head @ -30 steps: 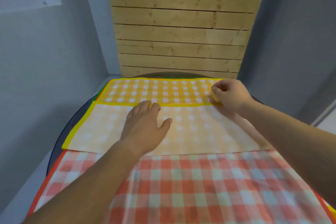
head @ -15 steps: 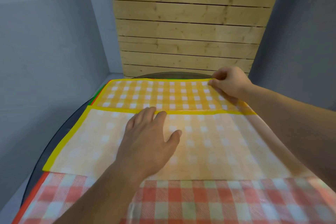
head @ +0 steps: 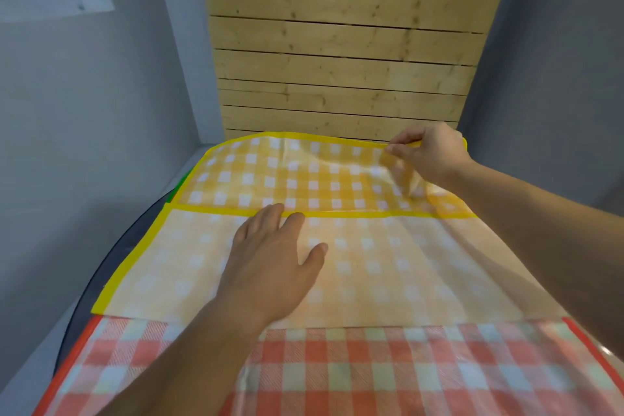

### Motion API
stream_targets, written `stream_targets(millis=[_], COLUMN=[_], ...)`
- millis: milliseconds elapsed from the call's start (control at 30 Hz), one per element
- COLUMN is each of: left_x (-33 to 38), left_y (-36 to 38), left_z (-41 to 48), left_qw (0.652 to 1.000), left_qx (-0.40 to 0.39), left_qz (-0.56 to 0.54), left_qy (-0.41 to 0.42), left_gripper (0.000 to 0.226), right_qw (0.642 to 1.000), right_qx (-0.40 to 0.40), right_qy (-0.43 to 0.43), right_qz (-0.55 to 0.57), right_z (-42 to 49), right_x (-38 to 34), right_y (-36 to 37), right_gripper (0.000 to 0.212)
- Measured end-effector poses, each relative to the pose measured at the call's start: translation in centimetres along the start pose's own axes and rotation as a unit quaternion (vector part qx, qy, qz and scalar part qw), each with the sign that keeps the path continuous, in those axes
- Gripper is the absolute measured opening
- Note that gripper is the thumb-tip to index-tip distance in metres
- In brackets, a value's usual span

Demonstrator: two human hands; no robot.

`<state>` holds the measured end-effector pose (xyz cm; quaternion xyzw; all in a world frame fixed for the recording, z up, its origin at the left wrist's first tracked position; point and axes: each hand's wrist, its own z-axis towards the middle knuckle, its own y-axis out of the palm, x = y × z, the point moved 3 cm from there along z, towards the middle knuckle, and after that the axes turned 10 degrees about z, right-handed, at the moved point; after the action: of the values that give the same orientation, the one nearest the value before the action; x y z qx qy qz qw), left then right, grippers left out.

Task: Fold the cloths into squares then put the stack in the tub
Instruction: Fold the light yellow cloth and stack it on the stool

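Glossy checked cloth (head: 405, 263) — plastic-coated, perhaps.

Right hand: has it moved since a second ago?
Yes. The right hand went away from the person, from the middle border strip of the yellow cloth to its far edge by the wooden wall, which it now pinches.

One head-worn camera looks forward and down, close over the worktop (head: 111, 267), facing the plank wall (head: 341, 44) beyond.
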<state>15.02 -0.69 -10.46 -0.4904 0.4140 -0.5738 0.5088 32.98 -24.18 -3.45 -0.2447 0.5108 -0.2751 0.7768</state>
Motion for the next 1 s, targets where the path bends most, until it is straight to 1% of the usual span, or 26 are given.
stream_targets(millis=[100,200,300,400,500,567,633,667,767,833,867,933,1000], left_x=[0.4,1.3,2.2,3.0,4.0,4.5,4.8,4.8,4.0,2.8,2.3,1.6,1.2], left_y=[-0.4,-1.8,-3.8,-5.9,-7.7,-8.2,-7.9,-7.7,-6.3,-5.1,-4.6,-3.9,-3.5], left_z=[-0.3,-1.0,-2.4,-4.1,-6.0,-7.3,-8.1,-8.3,-8.1,-7.6,-7.4,-7.1,-7.0], left_qw=[0.999,0.992,0.974,0.953,0.928,0.914,0.916,0.925,0.958,0.967,0.967,0.967,0.966], left_qx=[0.028,0.106,0.194,0.254,0.293,0.290,0.253,0.215,0.056,-0.056,-0.100,-0.153,-0.183], left_qz=[0.016,0.019,-0.001,-0.010,0.026,0.067,0.107,0.126,0.159,0.167,0.163,0.133,0.102], left_qy=[0.013,0.065,0.119,0.163,0.230,0.274,0.293,0.288,0.230,0.184,0.169,0.156,0.152], left_gripper=[0.055,0.051,0.039,0.037,0.039,0.041,0.046,0.050,0.060,0.063,0.063,0.063,0.062], right_qw=[1.000,0.998,0.998,0.996,0.994,0.993,0.989,0.989,0.988,0.986,0.986,0.985,0.986], right_qx=[0.011,0.005,-0.013,-0.032,-0.046,-0.052,-0.068,-0.084,-0.131,-0.146,-0.151,-0.158,-0.159], right_qy=[-0.026,-0.059,-0.068,-0.077,-0.071,-0.067,-0.064,-0.061,-0.054,-0.060,-0.063,-0.062,-0.055], right_qz=[-0.006,-0.001,-0.013,-0.042,-0.067,-0.088,-0.113,-0.109,-0.062,-0.044,-0.035,-0.010,0.017], right_z=[-1.5,-4.1,-7.5,-11.2,-14.7,-16.8,-18.8,-19.6,-21.5,-22.4,-22.8,-23.3,-23.4], right_x=[-2.5,-5.3,-7.0,-7.6,-7.4,-6.9,-6.0,-5.5,-3.8,-3.1,-2.7,-2.3,-1.8], right_y=[-2.5,-5.0,-6.6,-7.5,-7.9,-7.7,-7.2,-6.9,-5.7,-5.1,-4.9,-4.7,-4.6], right_gripper=[0.013,0.013,0.013,0.011,0.012,0.012,0.009,0.007,0.004,0.006,0.007,0.008,0.010])
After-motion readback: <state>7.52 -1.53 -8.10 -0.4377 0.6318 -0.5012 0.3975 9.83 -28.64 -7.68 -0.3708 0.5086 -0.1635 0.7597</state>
